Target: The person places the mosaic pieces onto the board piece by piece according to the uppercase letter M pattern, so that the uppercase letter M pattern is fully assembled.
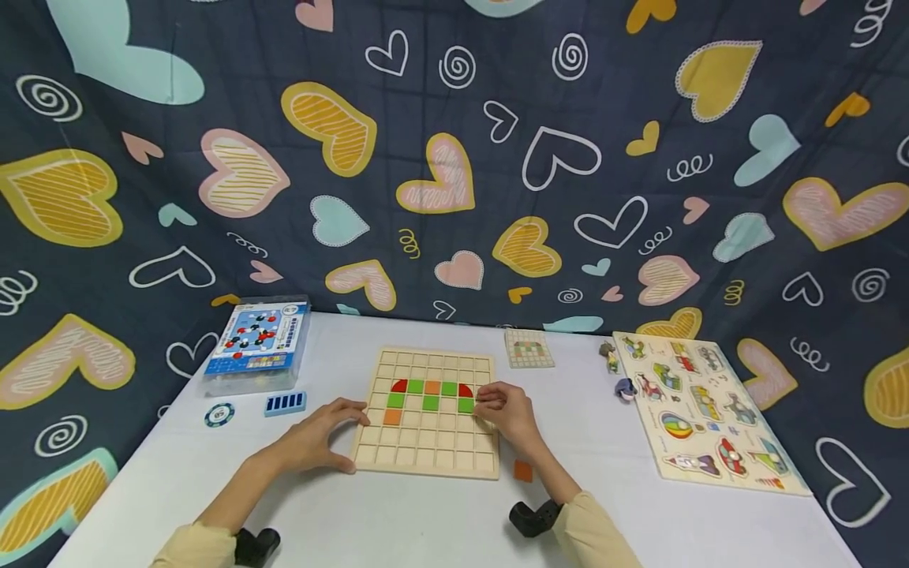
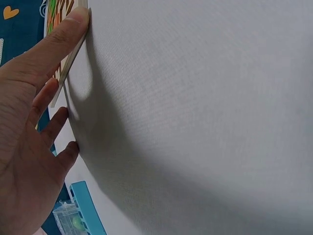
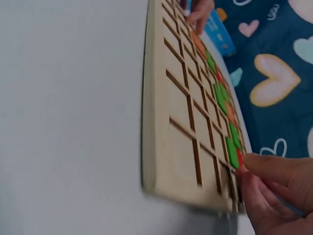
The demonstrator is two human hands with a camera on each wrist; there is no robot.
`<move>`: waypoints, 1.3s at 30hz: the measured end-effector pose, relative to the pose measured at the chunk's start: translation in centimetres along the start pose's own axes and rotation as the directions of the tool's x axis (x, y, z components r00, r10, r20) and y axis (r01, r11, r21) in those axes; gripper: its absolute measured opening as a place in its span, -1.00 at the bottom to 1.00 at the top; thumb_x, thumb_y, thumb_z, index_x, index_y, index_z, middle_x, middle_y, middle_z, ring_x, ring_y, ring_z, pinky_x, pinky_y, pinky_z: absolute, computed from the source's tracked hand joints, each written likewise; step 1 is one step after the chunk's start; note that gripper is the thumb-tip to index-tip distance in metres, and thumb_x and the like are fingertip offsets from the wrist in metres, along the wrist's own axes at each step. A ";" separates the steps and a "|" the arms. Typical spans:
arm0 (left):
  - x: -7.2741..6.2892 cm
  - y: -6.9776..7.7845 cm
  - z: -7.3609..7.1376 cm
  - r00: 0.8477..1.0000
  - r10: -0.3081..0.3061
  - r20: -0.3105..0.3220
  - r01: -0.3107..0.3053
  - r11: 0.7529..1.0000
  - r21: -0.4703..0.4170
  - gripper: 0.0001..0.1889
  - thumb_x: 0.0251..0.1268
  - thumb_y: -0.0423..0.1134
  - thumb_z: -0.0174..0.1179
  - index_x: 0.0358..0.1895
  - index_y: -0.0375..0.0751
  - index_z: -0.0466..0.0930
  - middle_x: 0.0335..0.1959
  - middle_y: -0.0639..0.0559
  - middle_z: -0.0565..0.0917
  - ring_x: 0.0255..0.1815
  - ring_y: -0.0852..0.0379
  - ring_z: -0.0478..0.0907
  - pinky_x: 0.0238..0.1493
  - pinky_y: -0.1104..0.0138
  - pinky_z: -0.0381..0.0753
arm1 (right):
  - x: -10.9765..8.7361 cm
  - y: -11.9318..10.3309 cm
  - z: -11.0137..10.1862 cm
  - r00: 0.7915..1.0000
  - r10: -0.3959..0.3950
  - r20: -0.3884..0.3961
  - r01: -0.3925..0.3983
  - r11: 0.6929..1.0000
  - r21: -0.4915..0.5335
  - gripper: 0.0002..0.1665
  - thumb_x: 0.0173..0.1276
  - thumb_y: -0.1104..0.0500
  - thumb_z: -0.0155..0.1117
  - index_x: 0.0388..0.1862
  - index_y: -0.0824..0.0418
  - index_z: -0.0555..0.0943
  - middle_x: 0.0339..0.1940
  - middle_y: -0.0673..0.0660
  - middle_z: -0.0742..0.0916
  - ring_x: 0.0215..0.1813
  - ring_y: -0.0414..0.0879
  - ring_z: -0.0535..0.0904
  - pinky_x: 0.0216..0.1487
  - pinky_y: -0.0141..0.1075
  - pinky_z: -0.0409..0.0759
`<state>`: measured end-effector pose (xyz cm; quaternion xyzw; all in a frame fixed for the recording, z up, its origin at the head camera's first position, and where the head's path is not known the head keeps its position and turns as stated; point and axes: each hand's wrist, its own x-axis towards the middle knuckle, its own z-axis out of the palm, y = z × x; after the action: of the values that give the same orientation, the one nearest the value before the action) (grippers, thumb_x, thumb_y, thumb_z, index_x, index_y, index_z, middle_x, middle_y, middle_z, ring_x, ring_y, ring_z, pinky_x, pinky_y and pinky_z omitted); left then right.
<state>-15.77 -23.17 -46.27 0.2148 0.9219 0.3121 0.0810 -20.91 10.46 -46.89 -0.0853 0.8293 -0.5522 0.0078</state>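
A wooden grid board (image 1: 426, 457) lies on the table with red, green and orange tiles set in its upper half. At its left edge my left hand (image 1: 312, 438) rests with fingers spread, the thumb (image 2: 76, 24) against the rim. My right hand (image 1: 507, 410) is at the right edge, fingers bent, its thumb and fingertips right beside a green tile (image 1: 465, 405) and a red tile (image 1: 465, 390). Whether a tile is between those fingertips I cannot tell. An orange tile (image 1: 523, 471) lies loose on the table, below the right hand.
A small pattern card (image 1: 529, 349) lies behind the board. To the right are a wooden picture puzzle (image 1: 710, 418) and small figures (image 1: 626, 390). A boxed kit (image 1: 259, 343), a blue slotted block (image 1: 286, 403) and a round chip (image 1: 219, 415) are at the left.
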 end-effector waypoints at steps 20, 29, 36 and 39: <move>-0.1 -0.2 -0.5 1.000 -0.010 -0.026 0.010 1.000 0.003 -0.36 -0.22 -0.06 0.55 0.06 0.01 0.52 0.35 -0.13 0.35 0.37 -0.33 0.19 0.12 -0.33 0.30 | -8.2 2.5 -6.0 0.995 -0.045 0.091 0.059 0.986 -0.156 -0.58 -0.05 0.38 0.53 -0.15 0.34 0.62 -0.29 0.13 0.72 -0.39 -0.24 0.56 -0.36 -0.44 0.59; 0.4 -0.2 -0.5 1.000 0.017 -0.015 -0.017 1.000 -0.003 -0.36 -0.20 -0.05 0.55 0.06 -0.01 0.52 0.34 -0.14 0.35 0.36 -0.35 0.20 0.10 -0.34 0.30 | -8.2 2.6 -6.3 0.999 -0.006 0.054 0.010 0.998 -0.056 -0.62 -0.01 0.49 0.45 -0.15 0.42 0.63 -0.23 0.26 0.74 -0.33 -0.20 0.64 -0.26 -0.42 0.63; 0.3 -0.3 -0.2 1.000 0.012 -0.005 -0.012 1.000 -0.006 -0.37 -0.20 -0.06 0.55 0.06 -0.01 0.52 0.34 -0.16 0.35 0.35 -0.36 0.19 0.07 -0.37 0.30 | -8.0 2.2 -6.2 0.999 0.036 0.030 -0.036 0.999 0.006 -0.61 0.05 0.48 0.41 -0.08 0.50 0.60 -0.13 0.35 0.72 -0.20 0.03 0.70 -0.21 -0.39 0.64; 0.2 -0.3 0.0 1.000 0.013 -0.004 -0.014 1.000 -0.009 -0.36 -0.20 -0.07 0.55 0.06 -0.02 0.52 0.34 -0.16 0.35 0.35 -0.37 0.19 0.08 -0.37 0.30 | -7.8 2.1 -5.9 0.999 0.044 0.019 -0.044 0.999 0.023 -0.61 0.07 0.48 0.40 -0.08 0.50 0.60 -0.12 0.36 0.72 -0.14 0.11 0.69 -0.19 -0.37 0.64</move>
<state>-16.03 -23.32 -46.47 0.2201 0.9191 0.3174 0.0783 -14.09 17.77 -47.13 -0.0720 0.8244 -0.5607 0.0287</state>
